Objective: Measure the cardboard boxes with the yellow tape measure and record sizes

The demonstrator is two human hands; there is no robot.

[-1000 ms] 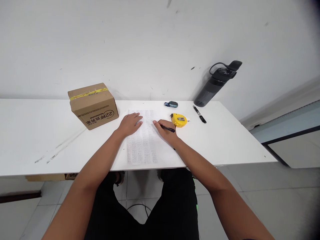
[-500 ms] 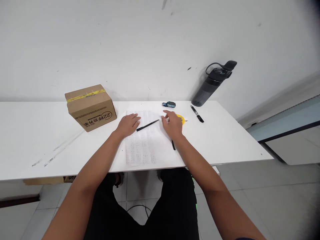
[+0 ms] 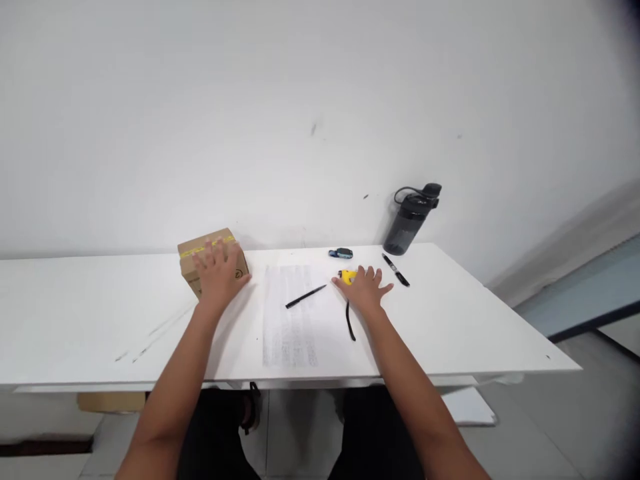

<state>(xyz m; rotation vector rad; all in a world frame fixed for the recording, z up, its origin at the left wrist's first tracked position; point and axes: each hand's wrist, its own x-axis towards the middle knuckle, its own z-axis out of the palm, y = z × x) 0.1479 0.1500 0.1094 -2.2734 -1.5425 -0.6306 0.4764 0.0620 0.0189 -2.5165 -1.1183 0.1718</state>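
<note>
My left hand (image 3: 219,273) is open, fingers spread, in front of the cardboard box (image 3: 205,245) with yellow tape; whether it touches the box I cannot tell. Over the yellow tape measure (image 3: 347,276) is my right hand (image 3: 366,288), open with its fingers fanned out and hiding part of it. A black strap (image 3: 349,321) trails toward me beside that hand. Between the hands lies a sheet of paper (image 3: 290,340) covered in small print or writing, with a slim black pen (image 3: 305,297) resting slantwise on it.
Against the wall stands a dark water bottle (image 3: 404,228) with a loop handle. A black marker (image 3: 396,270) lies in front of it, and a small blue-and-black object (image 3: 341,253) sits to its left. The white table (image 3: 450,333) ends at its front edge above my legs.
My left hand has gone from the paper's edge up and left to the box. My right hand has moved right over the tape measure and spread its fingers. The view has tilted up.
</note>
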